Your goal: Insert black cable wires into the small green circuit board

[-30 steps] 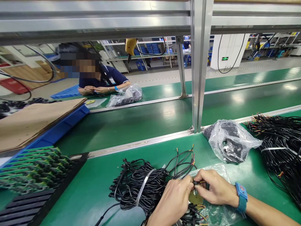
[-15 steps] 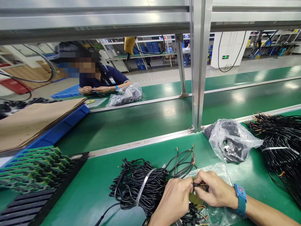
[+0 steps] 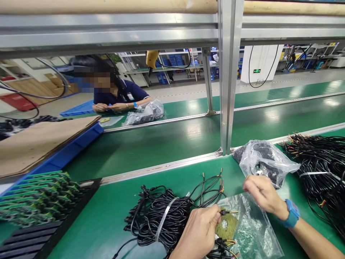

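Note:
My left hand (image 3: 198,230) pinches the end of a black cable (image 3: 224,213), whose black fitting and bare-tipped coloured wires stick out to the right. Beneath that end a yellow-green pad (image 3: 225,227) with a hole lies on a clear plastic sheet or bag (image 3: 256,219). My right hand (image 3: 262,194) is raised just in front of a clear bag of black parts (image 3: 265,156). Its fingers are curled, and whatever they may hold is hidden. Left of my left hand lies a tied bundle of black cables (image 3: 161,216). More fitted cable ends (image 3: 223,245) lie below the pad.
A larger cable bundle (image 3: 320,167) lies at right. Green circuit boards (image 3: 45,198) stand in a black rack (image 3: 35,235) at left, near a cardboard-covered blue tray (image 3: 72,147). A metal post (image 3: 228,79) rises mid-bench. Across the belt (image 3: 161,149), a co-worker (image 3: 126,90) sits.
My right hand has let go of the cable end and moved up and right toward the bag of black parts. My left hand keeps its pinch on the cable. The view has tilted up slightly.

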Demonstrator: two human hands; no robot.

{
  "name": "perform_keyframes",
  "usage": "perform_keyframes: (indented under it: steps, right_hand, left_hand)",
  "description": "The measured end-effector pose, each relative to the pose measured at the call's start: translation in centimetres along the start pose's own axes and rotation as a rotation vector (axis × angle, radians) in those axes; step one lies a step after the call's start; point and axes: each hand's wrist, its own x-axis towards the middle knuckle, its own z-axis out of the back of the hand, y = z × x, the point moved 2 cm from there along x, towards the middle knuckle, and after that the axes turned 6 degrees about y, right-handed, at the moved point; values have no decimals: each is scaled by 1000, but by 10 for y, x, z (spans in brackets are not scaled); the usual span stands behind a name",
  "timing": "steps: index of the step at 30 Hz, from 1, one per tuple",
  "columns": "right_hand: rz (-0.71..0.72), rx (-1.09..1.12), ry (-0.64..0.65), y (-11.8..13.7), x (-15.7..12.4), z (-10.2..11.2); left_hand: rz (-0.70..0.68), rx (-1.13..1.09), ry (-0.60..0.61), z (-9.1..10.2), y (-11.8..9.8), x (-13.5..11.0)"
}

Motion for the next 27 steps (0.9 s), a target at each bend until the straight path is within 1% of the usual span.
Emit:
perform_keyframes:
  steps: [2,4,7,10,13,19,24,27]
  right_hand:
    - [-85,-223,-73,-15,3,16]
    - [-182,-437,-82,-30,4,24]
    - [-298,-671,7,-46,2,24]
    - [-331,-802,127,-55,0,19]
    - [-345,-834,182,-58,0,16]
    - [-416,-811,222,-53,0,19]
    - [-419,-792,261,-54,-1,19]
    - [-419,-800,273,-54,-1,17]
  left_hand:
    - [3,6,-1,1,-1,-1]
    - [13,18,-1,1,-1,-2]
    - [26,23,6,2,-2,-3]
    - [30,28,17,3,-2,-3]
    - [20,22,11,5,-3,-2]
    - [-9,27,-20,4,-5,-1]
    - [-28,15,-19,-1,-2,-1]
    - [-2,48,1,2,-3,-1]
